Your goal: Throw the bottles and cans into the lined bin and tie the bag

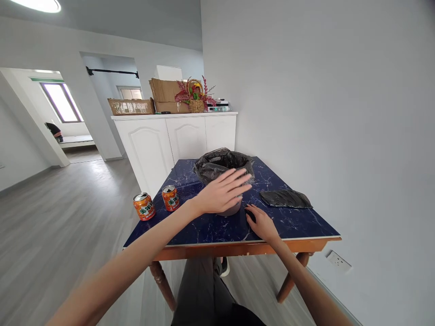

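A bench (299, 226) with a dark blue, marble-patterned top and a reddish wooden edge is placed against a white wall. Two orange cans are set at its left side: the first can (144, 206) right at the edge, the second can (170, 198) just beside it. A small bin (234, 210), lined with a black liner (219, 164), is stood near the middle. A folded black bag (285, 198) is laid flat at the right. The right hand (261, 224) is rested on the top near the front edge, touching a small dark thing (249, 213).

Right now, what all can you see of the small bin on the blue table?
The bin stands upright on the table, a small round greyish pail lined with a crinkled black bag folded over its rim. Its mouth is open. The left hand, held open, covers its front wall, seemingly touching it.
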Demonstrator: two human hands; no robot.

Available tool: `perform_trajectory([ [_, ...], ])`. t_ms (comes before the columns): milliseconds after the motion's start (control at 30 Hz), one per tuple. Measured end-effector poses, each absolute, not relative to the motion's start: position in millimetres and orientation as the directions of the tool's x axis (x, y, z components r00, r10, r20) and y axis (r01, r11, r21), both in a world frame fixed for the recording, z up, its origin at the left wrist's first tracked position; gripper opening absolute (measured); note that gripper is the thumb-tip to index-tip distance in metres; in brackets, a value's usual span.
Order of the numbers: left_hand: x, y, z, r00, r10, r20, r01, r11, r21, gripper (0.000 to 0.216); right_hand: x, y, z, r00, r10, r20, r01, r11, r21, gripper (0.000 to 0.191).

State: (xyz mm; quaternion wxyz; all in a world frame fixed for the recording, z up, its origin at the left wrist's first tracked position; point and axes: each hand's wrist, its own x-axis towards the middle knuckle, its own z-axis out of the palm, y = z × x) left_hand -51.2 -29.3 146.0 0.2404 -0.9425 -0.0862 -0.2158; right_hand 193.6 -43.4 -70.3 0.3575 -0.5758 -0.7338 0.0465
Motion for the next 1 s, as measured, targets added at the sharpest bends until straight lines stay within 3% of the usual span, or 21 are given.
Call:
perform_trajectory([
  [67, -77.1, -27.9, 145.7, 0.724, 0.158, 0.671, 0.457, -0.838, -0.296, 0.054, 193.4, -44.2, -70.3, -0.077, 0.882, 0.465, 0.812, 0.326, -0.484, 0.040],
  [167, -118.0, -14.4, 141.9, 0.209, 0.299, 0.931, 0.718, -0.694, 0.061, 0.051, 192.8, -45.0, -69.6, -0.071, 0.884, 0.462, 0.811, 0.321, -0.489, 0.040],
  [233, -145.0, -0.7, 136.4, -0.020, 0.424, 0.905, 0.799, -0.537, 0.269, 0.051, 192.3, -45.1, -69.1, -0.069, 0.885, 0.461, 0.811, 0.319, -0.491, 0.040],
  [267, -157.7, 5.9, 132.6, -0.033, 0.534, 0.845, 0.850, -0.430, 0.305, 0.053, 192.0, -45.2, -68.8, -0.069, 0.885, 0.461, 0.811, 0.318, -0.491, 0.040],
  [367, -189.0, 19.7, 118.1, 0.031, 0.773, 0.633, 0.933, -0.249, 0.259, 0.048, 191.2, -45.4, -68.4, -0.066, 0.886, 0.460, 0.813, 0.315, -0.490, 0.040],
  [467, -206.1, 24.0, 102.7, 0.038, 0.856, 0.516, 0.947, -0.196, 0.255, 0.033, 191.1, -45.7, -68.3, -0.066, 0.886, 0.459, 0.815, 0.313, -0.488, 0.041],
  [733, -205.2, 30.3, 96.7, -0.021, 0.895, 0.446, 0.908, -0.170, 0.384, 0.017, 192.2, -44.7, -69.3, -0.070, 0.881, 0.469, 0.815, 0.321, -0.482, 0.039],
  [867, -195.0, 46.6, 137.2, -0.194, 0.818, 0.542, 0.828, -0.159, 0.537, 0.019, 192.0, -44.3, -70.5, -0.065, 0.878, 0.474, 0.814, 0.322, -0.484, 0.039],
  [1000, -172.3, 68.7, 203.3, -0.360, 0.661, 0.659, 0.724, -0.248, 0.644, 0.037, 191.7, -44.6, -71.1, -0.061, 0.878, 0.474, 0.811, 0.321, -0.490, 0.039],
])
